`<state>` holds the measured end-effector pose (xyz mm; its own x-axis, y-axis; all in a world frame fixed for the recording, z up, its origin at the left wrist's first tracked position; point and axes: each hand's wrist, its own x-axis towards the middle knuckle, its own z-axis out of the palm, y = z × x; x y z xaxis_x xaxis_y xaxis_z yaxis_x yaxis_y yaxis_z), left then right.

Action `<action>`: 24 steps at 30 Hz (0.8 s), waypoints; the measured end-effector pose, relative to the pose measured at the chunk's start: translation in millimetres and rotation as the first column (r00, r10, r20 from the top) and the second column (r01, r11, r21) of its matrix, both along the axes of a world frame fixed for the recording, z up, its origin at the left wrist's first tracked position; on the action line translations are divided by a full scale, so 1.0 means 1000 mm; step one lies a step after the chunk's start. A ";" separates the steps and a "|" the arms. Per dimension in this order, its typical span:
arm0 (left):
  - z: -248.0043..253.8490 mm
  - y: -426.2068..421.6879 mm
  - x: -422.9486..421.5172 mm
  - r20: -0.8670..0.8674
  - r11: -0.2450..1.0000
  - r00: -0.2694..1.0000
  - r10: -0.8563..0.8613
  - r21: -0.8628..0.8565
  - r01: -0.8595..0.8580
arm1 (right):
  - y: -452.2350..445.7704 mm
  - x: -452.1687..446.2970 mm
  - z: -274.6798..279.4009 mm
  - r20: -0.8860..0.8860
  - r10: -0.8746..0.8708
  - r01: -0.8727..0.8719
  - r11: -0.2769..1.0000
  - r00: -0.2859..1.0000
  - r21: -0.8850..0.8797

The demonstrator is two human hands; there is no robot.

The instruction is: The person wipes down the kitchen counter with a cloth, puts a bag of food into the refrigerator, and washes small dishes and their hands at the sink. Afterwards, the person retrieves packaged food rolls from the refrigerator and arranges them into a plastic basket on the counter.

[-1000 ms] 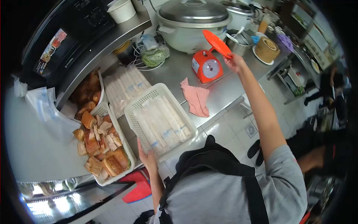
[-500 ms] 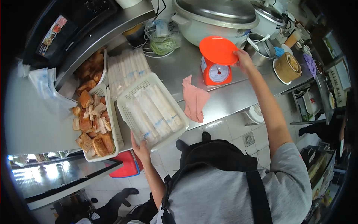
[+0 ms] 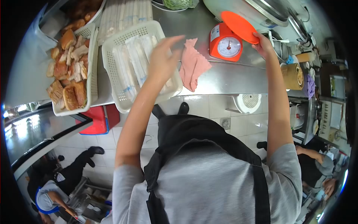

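My right hand [image 3: 264, 45] grips the edge of an orange scale pan [image 3: 238, 27], which is tilted above an orange dial kitchen scale [image 3: 225, 44]. My left hand [image 3: 164, 61], slightly blurred, hovers over the right side of a white plastic basket [image 3: 108, 59]. Its fingers are stretched apart and hold nothing. Inside the basket lie several long, pale wrapped packets [image 3: 125, 71] with blue print, partly hidden by my left hand and forearm. A crumpled pink cloth [image 3: 194, 69] lies on the steel counter between the basket and the scale, near my left fingertips.
Left of the basket stands a white crate [image 3: 93, 67] of browned meat chunks [image 3: 72, 63]. More wrapped packets [image 3: 125, 13] lie behind. A large cooker [image 3: 253, 9] stands beyond the scale, a bamboo steamer [image 3: 292, 76] to the right. Co-workers [image 3: 56, 196] are at both sides.
My left hand has left the basket's near edge and moved up over its right side. My right hand still holds the pan, now tilted more steeply. The view has shifted.
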<state>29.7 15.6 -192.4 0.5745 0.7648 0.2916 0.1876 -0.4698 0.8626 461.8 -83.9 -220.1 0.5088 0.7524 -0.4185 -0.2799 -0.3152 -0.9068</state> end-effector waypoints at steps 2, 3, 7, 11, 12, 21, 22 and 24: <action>-0.015 0.012 0.062 -0.096 0.985 0.980 -0.175 -0.011 0.175 | -0.005 -0.006 0.006 -0.006 -0.024 0.024 1.000 1.000 -0.003; -0.033 0.021 0.099 -0.102 0.981 0.982 -0.161 0.097 0.171 | -0.007 -0.009 0.013 -0.006 -0.039 0.039 0.999 0.999 0.009; -0.052 0.043 0.214 -0.220 0.977 0.973 -0.073 0.178 0.113 | -0.026 -0.033 0.034 -0.088 -0.073 0.090 0.973 0.993 0.214; -0.035 0.055 0.222 -0.458 0.890 0.812 -0.362 0.089 0.447 | -0.048 -0.028 0.030 -0.146 -0.093 0.132 0.951 0.985 0.281; -0.035 0.053 0.217 -0.462 0.875 0.799 -0.385 0.092 0.475 | -0.051 -0.043 0.036 -0.134 -0.143 0.177 0.941 0.981 0.288; -0.061 -0.006 0.111 -0.745 0.857 0.664 -0.058 0.304 0.416 | -0.116 -0.121 0.058 0.701 -0.591 0.477 0.787 0.399 0.392; -0.077 -0.007 0.102 -0.778 0.817 0.621 -0.093 0.297 0.495 | -0.123 -0.129 0.063 0.806 -0.532 0.486 0.793 0.261 0.367; -0.086 -0.014 0.080 -0.793 0.800 0.570 -0.213 0.194 0.568 | -0.141 -0.131 0.066 0.861 -0.463 0.477 0.817 0.209 0.324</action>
<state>109.8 1.9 -278.2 0.9352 0.3256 -0.1389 0.3516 -0.9001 0.2574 330.8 -224.6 -154.3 0.8228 0.2354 0.5174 0.5649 -0.4389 -0.6987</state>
